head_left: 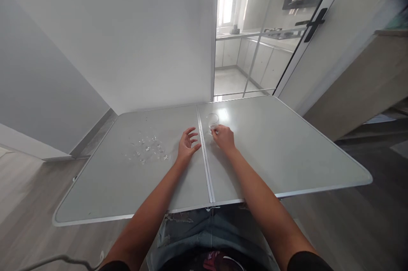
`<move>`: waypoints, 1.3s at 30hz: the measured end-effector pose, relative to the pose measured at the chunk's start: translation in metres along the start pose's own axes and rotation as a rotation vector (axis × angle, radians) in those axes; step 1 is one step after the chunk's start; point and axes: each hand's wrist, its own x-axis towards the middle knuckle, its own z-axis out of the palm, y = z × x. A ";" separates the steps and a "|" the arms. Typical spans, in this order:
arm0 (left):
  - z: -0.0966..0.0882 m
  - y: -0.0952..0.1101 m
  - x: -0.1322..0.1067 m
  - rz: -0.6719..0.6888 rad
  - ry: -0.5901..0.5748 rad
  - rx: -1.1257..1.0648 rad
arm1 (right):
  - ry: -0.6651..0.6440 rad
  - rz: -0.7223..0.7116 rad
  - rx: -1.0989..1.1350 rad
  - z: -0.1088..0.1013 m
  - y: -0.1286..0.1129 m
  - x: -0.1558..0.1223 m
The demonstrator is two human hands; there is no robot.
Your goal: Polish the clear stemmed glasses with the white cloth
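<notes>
My left hand [188, 144] rests on the grey folding table [270, 156] just left of its centre seam, fingers spread and empty. My right hand [223, 137] lies just right of the seam, fingers curled in a pinch beside a small clear round dish [212, 119]; what the fingertips hold is too small to make out. A scatter of several small clear beads or crystals [147, 150] lies on the table to the left of my left hand.
A white wall stands behind the table. A glass sliding door [287, 28] opens onto a kitchen at the back right. A wooden counter [366, 79] flanks the right. Wood floor surrounds the table; a cable [54, 260] lies at the lower left.
</notes>
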 end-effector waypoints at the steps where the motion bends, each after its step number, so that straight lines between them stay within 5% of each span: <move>1: -0.001 -0.002 -0.001 -0.002 0.026 0.082 | -0.002 0.072 -0.022 -0.001 0.007 0.004; 4: -0.001 -0.005 -0.005 -0.035 0.009 0.291 | -0.037 0.229 -0.037 -0.001 0.022 0.013; 9: 0.005 -0.004 -0.012 -0.085 -0.315 0.488 | -0.047 0.282 -0.013 0.005 0.028 0.018; 13: 0.010 -0.003 -0.014 -0.034 -0.433 0.608 | -0.047 0.269 -0.019 0.008 0.028 0.017; 39: 0.011 -0.002 -0.017 -0.040 -0.524 0.741 | -0.132 0.265 0.155 -0.019 0.023 0.008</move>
